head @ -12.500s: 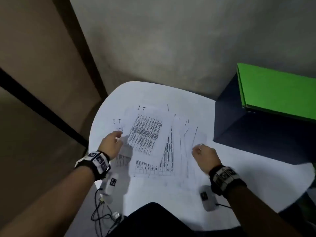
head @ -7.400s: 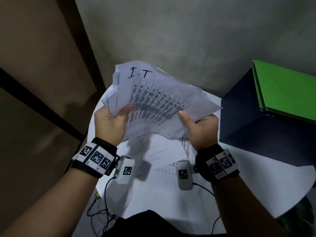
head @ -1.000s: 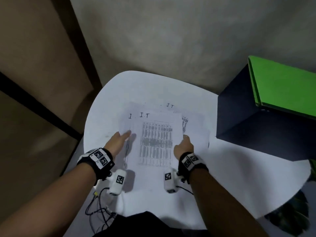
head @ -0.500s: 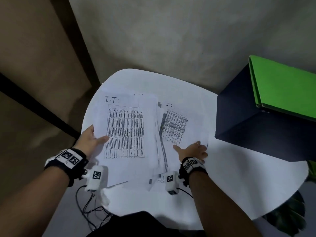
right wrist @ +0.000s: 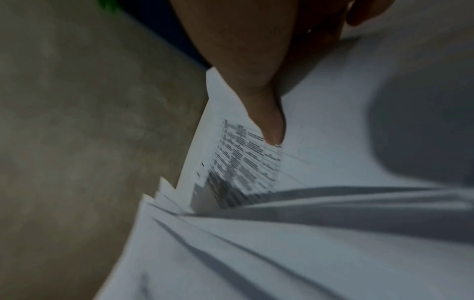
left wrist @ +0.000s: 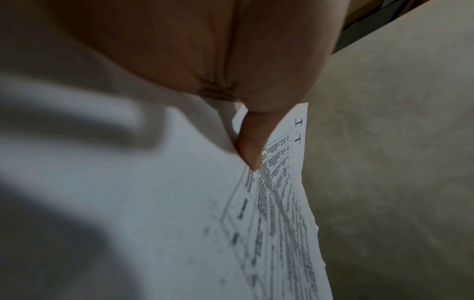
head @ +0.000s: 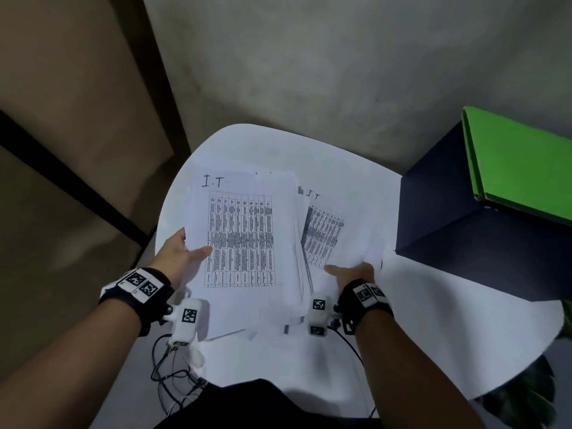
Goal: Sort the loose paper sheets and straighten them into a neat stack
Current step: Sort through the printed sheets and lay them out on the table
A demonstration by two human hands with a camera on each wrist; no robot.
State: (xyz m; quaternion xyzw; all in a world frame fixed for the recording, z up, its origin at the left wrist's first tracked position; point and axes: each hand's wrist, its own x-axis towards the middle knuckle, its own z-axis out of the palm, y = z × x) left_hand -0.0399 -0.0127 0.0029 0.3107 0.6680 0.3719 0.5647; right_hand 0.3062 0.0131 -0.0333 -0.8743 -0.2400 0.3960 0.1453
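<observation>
On the white table (head: 433, 320), my left hand (head: 178, 253) grips the left edge of a paper stack (head: 244, 243), thumb on top. Just right of that stack, my right hand (head: 353, 274) pinches a single printed sheet (head: 334, 236). Right of the sheet stands a dark box (head: 464, 243).

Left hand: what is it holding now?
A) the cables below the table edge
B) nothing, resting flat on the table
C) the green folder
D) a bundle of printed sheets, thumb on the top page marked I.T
D: the left hand grips the bundle of printed sheets at its left edge, thumb lying on the top page.
</observation>
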